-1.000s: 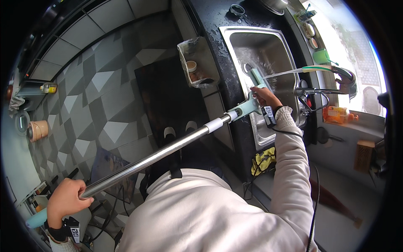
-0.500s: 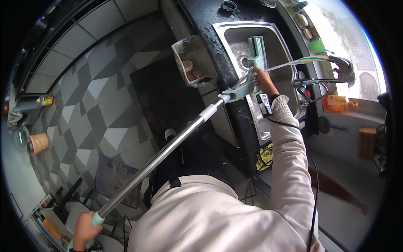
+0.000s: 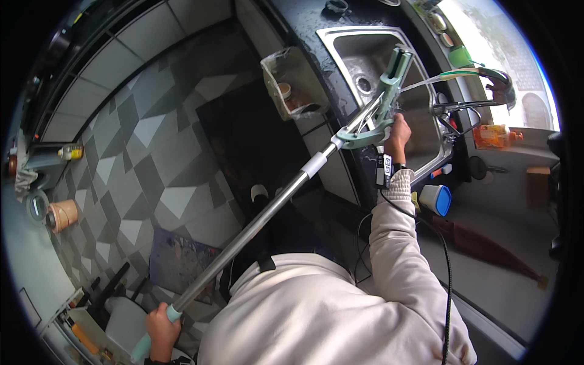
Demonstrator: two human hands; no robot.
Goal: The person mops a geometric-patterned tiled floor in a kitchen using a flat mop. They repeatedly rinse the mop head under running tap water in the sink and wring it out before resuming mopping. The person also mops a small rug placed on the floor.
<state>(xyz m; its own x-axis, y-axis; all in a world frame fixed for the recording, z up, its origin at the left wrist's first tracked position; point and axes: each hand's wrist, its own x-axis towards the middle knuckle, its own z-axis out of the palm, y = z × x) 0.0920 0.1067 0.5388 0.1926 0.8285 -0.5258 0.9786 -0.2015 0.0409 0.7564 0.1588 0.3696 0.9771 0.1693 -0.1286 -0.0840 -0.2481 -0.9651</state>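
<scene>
A sponge mop with a long metal pole (image 3: 255, 226) and a pale green head (image 3: 392, 76) slants from lower left up to the sink. My left hand (image 3: 163, 325) is wrapped round the green grip at the pole's lower end. At the other end my right hand (image 3: 398, 132) has its fingers curled at the edge of the mop head, beside the green bracket (image 3: 362, 140); the fingertips are partly hidden. Water from the tap (image 3: 453, 108) area streams onto the head, which is over the steel sink (image 3: 359, 45).
A lined bin (image 3: 298, 79) hangs at the counter's front edge. On the sill side stand an orange bottle (image 3: 491, 136) and a green cup (image 3: 460, 57). A white tub with a blue lid (image 3: 436, 199) sits right of my forearm. A bucket (image 3: 63, 215) stands on the tiled floor.
The mop head has tilted and moved right over the sink. My right hand has shifted from the middle of the head to the bracket's edge. My left hand still grips the pole.
</scene>
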